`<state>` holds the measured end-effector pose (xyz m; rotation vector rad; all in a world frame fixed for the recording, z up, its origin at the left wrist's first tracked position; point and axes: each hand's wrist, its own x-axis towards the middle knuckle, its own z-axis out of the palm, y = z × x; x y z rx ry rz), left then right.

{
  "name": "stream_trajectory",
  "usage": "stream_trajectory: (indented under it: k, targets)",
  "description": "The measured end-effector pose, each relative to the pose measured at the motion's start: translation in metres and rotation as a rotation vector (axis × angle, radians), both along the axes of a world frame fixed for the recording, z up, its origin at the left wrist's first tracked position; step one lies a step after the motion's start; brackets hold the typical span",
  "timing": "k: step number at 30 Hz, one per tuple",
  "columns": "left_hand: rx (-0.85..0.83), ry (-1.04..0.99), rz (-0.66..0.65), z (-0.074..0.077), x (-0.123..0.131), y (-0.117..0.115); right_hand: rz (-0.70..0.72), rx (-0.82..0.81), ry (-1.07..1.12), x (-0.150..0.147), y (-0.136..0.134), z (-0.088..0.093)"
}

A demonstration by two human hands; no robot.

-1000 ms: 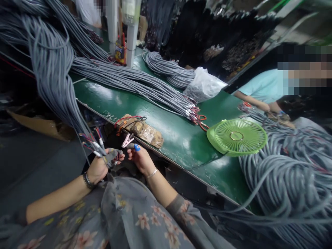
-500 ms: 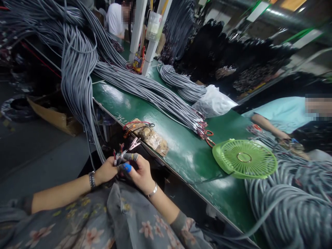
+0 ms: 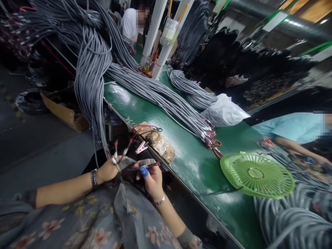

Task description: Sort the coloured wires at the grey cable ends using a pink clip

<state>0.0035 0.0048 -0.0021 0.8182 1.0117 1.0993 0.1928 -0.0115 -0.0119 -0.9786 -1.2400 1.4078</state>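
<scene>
Just lower left of the pink clothespin, the left hand clamps grey cable ends; lower right, the right hand pinches thin wires. Separating strands, apparently; next calls for a steady left grip.

No words or numbers can be read for sure. Far off, at the foot of the white posts, a small yellow and dark packet has pale letters on it, but they are too blurry to read. On the right side of the green table, the green fan has a round badge in its middle. Any writing on it is too small to read. On the left, the floor has faint yellow stripes.
</scene>
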Motion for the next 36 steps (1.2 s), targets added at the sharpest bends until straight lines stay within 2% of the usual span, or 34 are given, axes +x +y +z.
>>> stream_trajectory:
  k: [1,4,6,9,13,20,23,25,27,30,33,36]
  targets:
    - [-0.015,-0.032,0.045,0.000,-0.001,0.002,0.009,-0.015,0.008,0.000,0.001,-0.001]
    - [-0.042,-0.108,0.074,0.002,-0.007,0.006,0.035,-0.014,-0.078,-0.006,0.006,-0.005]
    - [-0.023,-0.089,0.079,0.002,-0.010,0.006,0.057,-0.077,-0.088,-0.015,0.010,-0.008]
    - [-0.013,0.023,0.025,0.001,-0.012,0.004,0.077,-0.263,0.072,-0.029,0.019,-0.015]
    - [-0.048,0.133,-0.066,-0.003,-0.013,0.004,0.084,-0.376,0.202,-0.036,0.027,-0.023]
    - [-0.070,0.206,-0.240,0.002,-0.016,0.011,0.195,-0.478,0.213,-0.034,0.028,-0.027]
    - [-0.057,0.227,-0.270,0.006,-0.015,0.011,0.245,-0.510,0.198,-0.034,0.028,-0.031]
    - [-0.064,0.248,-0.234,0.008,-0.013,0.010,0.273,-0.539,0.182,-0.034,0.028,-0.033]
    - [-0.066,0.293,-0.163,0.010,-0.011,0.009,0.276,-0.534,0.150,-0.032,0.029,-0.035]
    - [-0.047,0.392,-0.116,0.013,-0.010,0.009,0.164,-0.400,0.082,-0.026,0.029,-0.030]
    - [-0.037,0.508,-0.185,0.018,-0.011,0.009,0.041,-0.255,0.029,-0.022,0.031,-0.020]
    - [-0.035,0.551,-0.265,0.025,-0.010,0.009,0.044,-0.227,0.028,-0.024,0.034,-0.012]
